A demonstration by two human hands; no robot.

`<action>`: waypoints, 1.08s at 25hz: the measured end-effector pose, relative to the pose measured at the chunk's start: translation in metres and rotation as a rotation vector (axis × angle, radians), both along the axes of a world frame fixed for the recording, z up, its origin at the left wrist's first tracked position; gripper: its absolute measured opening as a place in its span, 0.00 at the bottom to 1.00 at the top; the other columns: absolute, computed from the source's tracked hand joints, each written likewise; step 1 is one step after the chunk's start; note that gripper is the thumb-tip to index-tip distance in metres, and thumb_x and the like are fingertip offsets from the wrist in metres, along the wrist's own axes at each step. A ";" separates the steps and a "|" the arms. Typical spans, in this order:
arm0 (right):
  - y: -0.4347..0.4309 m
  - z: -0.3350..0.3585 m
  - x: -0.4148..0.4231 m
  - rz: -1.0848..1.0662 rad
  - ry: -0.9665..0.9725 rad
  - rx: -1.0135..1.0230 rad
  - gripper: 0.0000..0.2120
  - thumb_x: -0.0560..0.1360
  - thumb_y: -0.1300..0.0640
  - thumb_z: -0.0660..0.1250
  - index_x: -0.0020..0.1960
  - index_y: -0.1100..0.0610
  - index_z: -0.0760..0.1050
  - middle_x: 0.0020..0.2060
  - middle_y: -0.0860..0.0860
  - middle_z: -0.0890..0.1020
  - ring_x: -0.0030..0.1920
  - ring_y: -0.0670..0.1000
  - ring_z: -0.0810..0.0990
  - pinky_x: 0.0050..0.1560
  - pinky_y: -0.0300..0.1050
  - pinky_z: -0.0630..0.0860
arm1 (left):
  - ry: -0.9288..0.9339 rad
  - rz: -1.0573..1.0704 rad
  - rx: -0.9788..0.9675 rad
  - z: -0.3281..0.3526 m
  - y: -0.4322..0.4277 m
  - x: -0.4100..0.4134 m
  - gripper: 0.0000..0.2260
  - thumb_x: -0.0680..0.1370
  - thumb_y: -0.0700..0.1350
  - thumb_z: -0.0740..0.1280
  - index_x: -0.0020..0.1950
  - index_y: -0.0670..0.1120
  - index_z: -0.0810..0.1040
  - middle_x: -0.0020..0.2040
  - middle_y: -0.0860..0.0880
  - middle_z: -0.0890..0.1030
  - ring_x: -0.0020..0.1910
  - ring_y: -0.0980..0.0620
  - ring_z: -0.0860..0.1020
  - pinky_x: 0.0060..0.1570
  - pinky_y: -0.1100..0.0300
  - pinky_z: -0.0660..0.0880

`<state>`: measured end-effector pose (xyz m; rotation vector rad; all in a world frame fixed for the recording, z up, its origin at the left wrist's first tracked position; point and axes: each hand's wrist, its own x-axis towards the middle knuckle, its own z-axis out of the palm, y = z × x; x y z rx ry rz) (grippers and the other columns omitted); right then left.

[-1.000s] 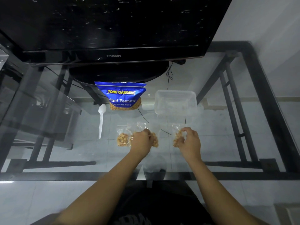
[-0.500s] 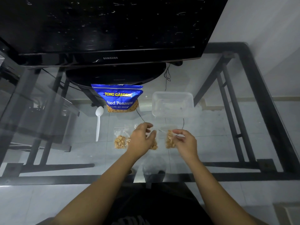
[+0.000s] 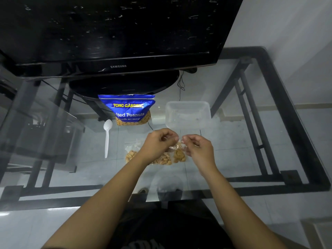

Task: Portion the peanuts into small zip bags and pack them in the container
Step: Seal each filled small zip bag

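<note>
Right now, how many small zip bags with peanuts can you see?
3. One lies left of the left hand, one sits partly under it, one is held by both hands. None in the container.

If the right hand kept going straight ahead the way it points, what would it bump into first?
Probably the clear plastic container. The right hand points away from the person, and the container sits just beyond it, though depth is hard to judge.
</note>
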<state>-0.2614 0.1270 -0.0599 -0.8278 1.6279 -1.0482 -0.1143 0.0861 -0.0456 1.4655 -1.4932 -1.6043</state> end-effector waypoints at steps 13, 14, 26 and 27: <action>0.005 0.004 0.004 0.021 0.365 -0.067 0.03 0.76 0.55 0.65 0.44 0.53 0.78 0.41 0.49 0.82 0.42 0.51 0.82 0.44 0.46 0.79 | -0.424 -0.158 -0.338 0.002 0.002 0.000 0.07 0.76 0.45 0.67 0.46 0.42 0.80 0.41 0.46 0.82 0.38 0.51 0.77 0.36 0.67 0.69; 0.004 0.004 0.001 0.026 0.361 -0.067 0.03 0.76 0.55 0.65 0.44 0.52 0.77 0.41 0.49 0.82 0.42 0.51 0.82 0.44 0.45 0.79 | -0.434 -0.163 -0.330 0.001 0.002 0.002 0.07 0.76 0.46 0.67 0.46 0.43 0.80 0.41 0.46 0.82 0.38 0.51 0.78 0.37 0.66 0.70; -0.006 -0.012 -0.022 -0.062 -0.104 0.128 0.02 0.76 0.54 0.65 0.46 0.51 0.77 0.46 0.48 0.82 0.46 0.50 0.82 0.48 0.46 0.80 | 0.079 0.131 0.206 -0.026 0.046 -0.017 0.08 0.74 0.40 0.70 0.52 0.44 0.77 0.40 0.49 0.79 0.41 0.53 0.80 0.46 0.61 0.80; -0.008 -0.019 -0.024 -0.040 0.014 0.117 0.02 0.75 0.53 0.66 0.46 0.50 0.78 0.45 0.46 0.82 0.48 0.50 0.81 0.50 0.47 0.80 | 0.057 0.219 0.225 -0.028 0.047 -0.019 0.11 0.74 0.39 0.70 0.55 0.41 0.76 0.38 0.48 0.79 0.40 0.53 0.80 0.45 0.61 0.80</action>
